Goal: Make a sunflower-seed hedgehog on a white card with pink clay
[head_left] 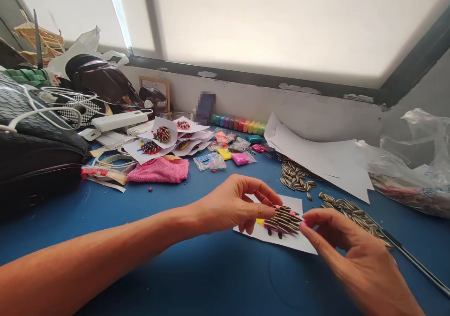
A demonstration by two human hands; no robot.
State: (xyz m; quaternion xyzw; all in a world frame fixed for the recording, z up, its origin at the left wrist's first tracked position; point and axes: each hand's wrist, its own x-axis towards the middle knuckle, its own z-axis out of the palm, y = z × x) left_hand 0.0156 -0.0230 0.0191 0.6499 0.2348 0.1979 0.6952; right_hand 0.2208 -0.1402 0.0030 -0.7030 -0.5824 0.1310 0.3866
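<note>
A hedgehog-like figure (283,221) of striped sunflower seeds stuck in modelling clay lies on a white paper sheet (295,245). Yellow clay shows at its left end, pink clay along its lower edge, and small pink pieces sit among the seeds. My left hand (234,206) reaches over the sheet's left side, its thumb and forefinger curled at the figure's upper left. Partly hidden behind that hand is the yellow end. At the figure's right end, my right hand (341,241) pinches a small piece of pink clay (303,223) between thumb and forefinger.
Loose sunflower seeds (297,175) lie beyond the sheet, with a thin dark rod (415,257) at right. White papers (316,154) and a plastic bag (415,166) are behind. Clay packets (242,158), a pink cloth (160,169), finished seed figures (161,134) and a black bag (35,152) stretch leftward.
</note>
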